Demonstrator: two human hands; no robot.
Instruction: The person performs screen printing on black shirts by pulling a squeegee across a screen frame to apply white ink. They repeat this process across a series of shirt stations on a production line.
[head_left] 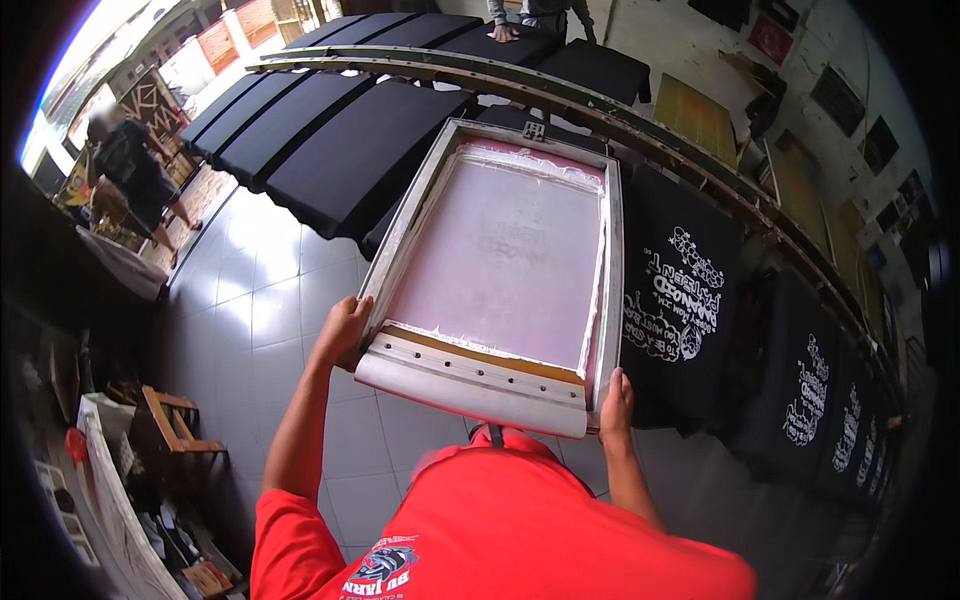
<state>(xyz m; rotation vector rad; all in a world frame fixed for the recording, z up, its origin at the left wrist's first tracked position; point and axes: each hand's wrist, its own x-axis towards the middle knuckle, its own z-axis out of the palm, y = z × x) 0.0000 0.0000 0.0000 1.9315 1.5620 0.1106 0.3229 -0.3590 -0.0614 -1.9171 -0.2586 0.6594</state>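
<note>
Indoors, a person in a red T-shirt (540, 520) holds a framed printing screen (495, 265) at the centre of the scene, its near end just in front of the body. The left hand (346, 328) has its grip closed on the frame's edge at 8 o'clock, the right hand (617, 402) likewise between 4 and 5 o'clock. A pale bar with dark screws (475, 390) spans the frame's 6 o'clock end. White-printed black shirts (680, 290) lie at 3 o'clock, plain black shirts (340, 140) at 11 o'clock, beside a long rail (440, 70). At 12 o'clock a co-worker's hand (503, 33) rests on black cloth; another person (130, 165) stands at 10 o'clock, beyond the tiled floor (250, 310).
</note>
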